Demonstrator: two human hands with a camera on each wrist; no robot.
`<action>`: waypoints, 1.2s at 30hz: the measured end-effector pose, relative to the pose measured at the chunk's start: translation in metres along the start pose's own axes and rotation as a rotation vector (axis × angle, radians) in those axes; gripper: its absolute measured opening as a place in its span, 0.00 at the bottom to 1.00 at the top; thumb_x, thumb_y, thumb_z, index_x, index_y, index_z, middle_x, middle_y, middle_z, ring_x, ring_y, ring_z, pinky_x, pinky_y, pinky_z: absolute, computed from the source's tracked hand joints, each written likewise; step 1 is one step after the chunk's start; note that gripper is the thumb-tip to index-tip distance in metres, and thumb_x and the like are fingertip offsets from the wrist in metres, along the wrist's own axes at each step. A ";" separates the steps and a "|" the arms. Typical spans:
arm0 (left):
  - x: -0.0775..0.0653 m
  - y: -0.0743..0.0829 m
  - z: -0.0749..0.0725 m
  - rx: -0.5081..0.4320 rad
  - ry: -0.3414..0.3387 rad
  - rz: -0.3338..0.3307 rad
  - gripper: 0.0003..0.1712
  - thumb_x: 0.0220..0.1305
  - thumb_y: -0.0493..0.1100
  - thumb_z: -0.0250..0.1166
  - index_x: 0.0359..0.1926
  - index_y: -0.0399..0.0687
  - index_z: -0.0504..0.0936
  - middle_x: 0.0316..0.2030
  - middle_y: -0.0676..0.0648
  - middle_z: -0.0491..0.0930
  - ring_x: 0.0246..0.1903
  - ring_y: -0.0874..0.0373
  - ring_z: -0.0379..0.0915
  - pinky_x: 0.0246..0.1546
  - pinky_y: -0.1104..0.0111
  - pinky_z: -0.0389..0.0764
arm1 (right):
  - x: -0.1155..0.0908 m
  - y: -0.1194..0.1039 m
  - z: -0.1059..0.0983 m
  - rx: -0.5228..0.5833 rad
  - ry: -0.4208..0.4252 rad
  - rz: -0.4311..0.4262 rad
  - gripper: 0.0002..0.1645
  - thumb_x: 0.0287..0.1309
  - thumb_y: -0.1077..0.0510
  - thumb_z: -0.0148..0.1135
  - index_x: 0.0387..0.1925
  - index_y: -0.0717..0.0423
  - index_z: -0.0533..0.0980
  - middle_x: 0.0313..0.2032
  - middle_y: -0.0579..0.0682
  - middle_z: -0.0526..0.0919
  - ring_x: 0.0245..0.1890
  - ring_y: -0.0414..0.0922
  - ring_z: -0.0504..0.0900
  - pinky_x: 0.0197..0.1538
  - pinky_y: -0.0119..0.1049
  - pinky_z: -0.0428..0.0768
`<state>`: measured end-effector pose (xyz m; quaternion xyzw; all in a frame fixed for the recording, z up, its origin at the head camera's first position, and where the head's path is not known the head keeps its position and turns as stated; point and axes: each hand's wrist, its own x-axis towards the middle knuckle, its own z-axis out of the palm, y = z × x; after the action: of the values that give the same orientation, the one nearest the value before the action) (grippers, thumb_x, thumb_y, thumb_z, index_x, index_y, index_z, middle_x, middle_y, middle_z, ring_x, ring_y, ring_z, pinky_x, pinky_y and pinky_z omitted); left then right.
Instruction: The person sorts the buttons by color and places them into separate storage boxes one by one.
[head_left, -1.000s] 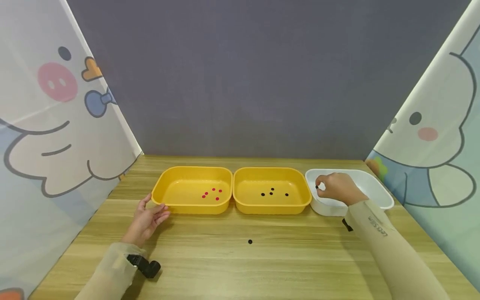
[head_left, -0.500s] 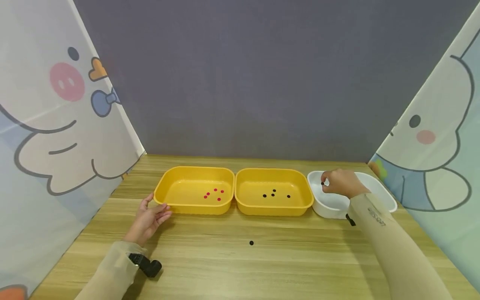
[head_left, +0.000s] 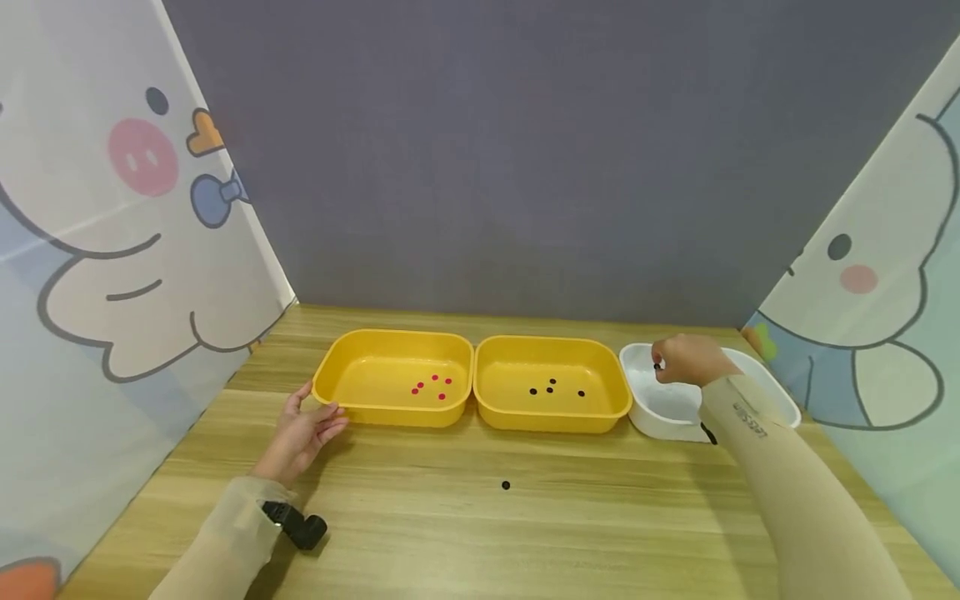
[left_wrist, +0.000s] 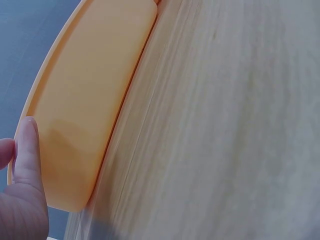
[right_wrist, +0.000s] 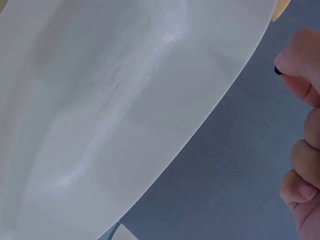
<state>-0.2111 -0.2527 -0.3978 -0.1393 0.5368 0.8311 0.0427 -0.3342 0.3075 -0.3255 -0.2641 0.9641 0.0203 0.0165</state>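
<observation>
My left hand (head_left: 300,437) holds the near left corner of the left yellow tray (head_left: 393,417); the thumb is at its left side, the fingers along its front wall. In the left wrist view one finger (left_wrist: 27,155) lies straight against the orange-looking wall. Above the white tray (head_left: 757,375) my right hand (head_left: 693,360) pinches a small black disc (right_wrist: 278,71) between thumb and forefinger, its other fingers curled. Several red discs (head_left: 442,397) lie in the left yellow tray. The middle yellow tray (head_left: 555,423) contains several black discs (head_left: 581,393).
One more black disc (head_left: 506,485) lies on the wooden table (head_left: 585,533) in front of the middle tray. All three trays stand in a row near the back, before a grey panel (head_left: 510,167). Cartoon-printed sheets (head_left: 112,325) flank both sides.
My right hand has shifted to the right and slightly up over the white tray, still pinching the black disc. The left hand stays at the tray corner. The head view has turned slightly.
</observation>
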 end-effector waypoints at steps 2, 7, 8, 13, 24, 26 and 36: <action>0.000 -0.001 0.001 0.006 -0.004 0.000 0.46 0.71 0.28 0.45 0.74 0.56 0.25 0.26 0.49 0.80 0.26 0.61 0.81 0.36 0.73 0.84 | -0.002 0.002 0.002 -0.005 -0.002 -0.004 0.07 0.44 0.58 0.65 0.29 0.56 0.80 0.24 0.43 0.79 0.21 0.42 0.71 0.25 0.42 0.75; 0.002 -0.003 0.004 0.013 -0.001 -0.005 0.46 0.71 0.28 0.46 0.74 0.56 0.25 0.25 0.49 0.79 0.25 0.61 0.81 0.35 0.74 0.84 | -0.009 0.012 0.006 0.006 -0.034 0.028 0.09 0.44 0.57 0.65 0.30 0.56 0.80 0.25 0.45 0.80 0.22 0.43 0.72 0.25 0.42 0.75; 0.002 -0.003 0.005 0.011 0.001 -0.005 0.46 0.71 0.28 0.46 0.74 0.56 0.26 0.25 0.50 0.80 0.25 0.61 0.81 0.34 0.74 0.84 | -0.009 0.014 0.006 0.012 -0.043 0.043 0.09 0.45 0.57 0.65 0.31 0.56 0.80 0.26 0.46 0.80 0.23 0.44 0.72 0.25 0.42 0.75; 0.003 -0.003 0.005 0.005 0.012 -0.001 0.47 0.71 0.28 0.47 0.74 0.56 0.27 0.24 0.50 0.80 0.24 0.61 0.81 0.33 0.74 0.84 | -0.004 0.017 0.008 0.033 -0.041 0.084 0.12 0.45 0.56 0.65 0.33 0.56 0.81 0.28 0.48 0.81 0.25 0.45 0.74 0.28 0.44 0.77; 0.002 -0.003 0.007 -0.006 0.014 0.001 0.46 0.71 0.27 0.46 0.74 0.55 0.27 0.24 0.49 0.80 0.25 0.61 0.81 0.34 0.73 0.84 | 0.000 0.022 0.010 0.104 -0.078 0.119 0.13 0.48 0.55 0.65 0.37 0.58 0.81 0.32 0.51 0.82 0.29 0.47 0.75 0.33 0.47 0.79; 0.003 -0.003 0.008 -0.017 0.011 0.005 0.46 0.71 0.27 0.46 0.74 0.55 0.27 0.24 0.49 0.80 0.25 0.60 0.81 0.34 0.73 0.84 | 0.000 0.024 0.009 0.109 -0.085 0.129 0.13 0.49 0.55 0.65 0.36 0.58 0.81 0.33 0.52 0.82 0.29 0.48 0.76 0.33 0.48 0.79; -0.001 0.002 0.005 -0.005 0.027 0.003 0.46 0.71 0.27 0.46 0.74 0.56 0.27 0.25 0.49 0.79 0.25 0.60 0.81 0.35 0.73 0.84 | 0.005 0.021 0.007 0.108 -0.099 0.121 0.15 0.51 0.53 0.65 0.38 0.59 0.80 0.35 0.54 0.83 0.32 0.49 0.78 0.34 0.50 0.79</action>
<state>-0.2114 -0.2492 -0.3940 -0.1500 0.5353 0.8306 0.0338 -0.3490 0.3235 -0.3320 -0.2030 0.9760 -0.0176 0.0769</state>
